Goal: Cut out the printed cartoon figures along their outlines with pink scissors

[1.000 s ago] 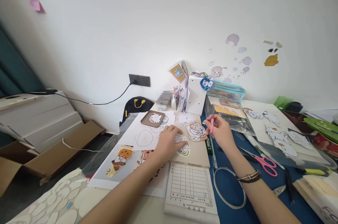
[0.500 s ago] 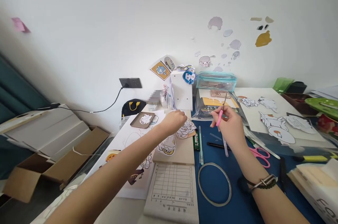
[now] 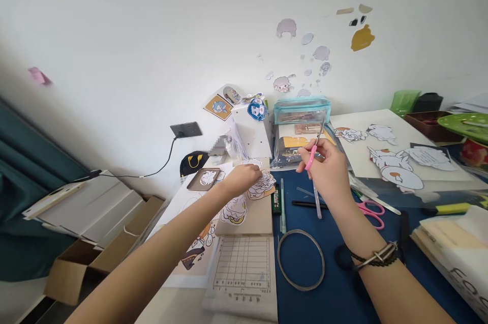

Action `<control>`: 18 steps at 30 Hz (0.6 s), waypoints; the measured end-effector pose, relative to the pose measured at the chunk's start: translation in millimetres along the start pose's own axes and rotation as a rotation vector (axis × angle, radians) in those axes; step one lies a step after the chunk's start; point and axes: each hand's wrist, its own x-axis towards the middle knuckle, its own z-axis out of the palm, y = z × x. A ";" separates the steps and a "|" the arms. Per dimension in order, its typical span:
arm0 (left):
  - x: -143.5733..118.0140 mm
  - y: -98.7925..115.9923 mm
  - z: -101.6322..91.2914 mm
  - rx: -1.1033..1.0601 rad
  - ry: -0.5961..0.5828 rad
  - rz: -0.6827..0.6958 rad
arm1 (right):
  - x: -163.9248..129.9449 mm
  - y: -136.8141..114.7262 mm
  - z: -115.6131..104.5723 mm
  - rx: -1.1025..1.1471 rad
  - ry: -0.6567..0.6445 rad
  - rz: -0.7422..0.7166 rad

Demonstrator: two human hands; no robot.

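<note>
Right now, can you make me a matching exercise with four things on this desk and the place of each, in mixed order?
Things:
1. pink tool
2. metal ring
3. pink scissors
4. brown tray

Places:
a. on the blue mat, near the right wrist
b. on white paper, left of the left hand
c. in the right hand
d. on the blue mat, right of the gridded sheet

Pairs: 1-c, 2-d, 3-a, 4-b
</note>
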 end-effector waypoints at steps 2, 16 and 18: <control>0.9 -0.3 -0.8 0.001 -0.014 0.002 | 1.3 1.6 -0.6 0.007 0.004 -0.003; -1.3 -0.3 -3.6 -0.339 0.131 -0.239 | 2.1 3.1 -0.3 -0.031 -0.028 0.014; -2.8 -2.1 -6.1 -0.443 0.164 -0.297 | 2.2 3.8 -0.2 -0.039 -0.037 0.021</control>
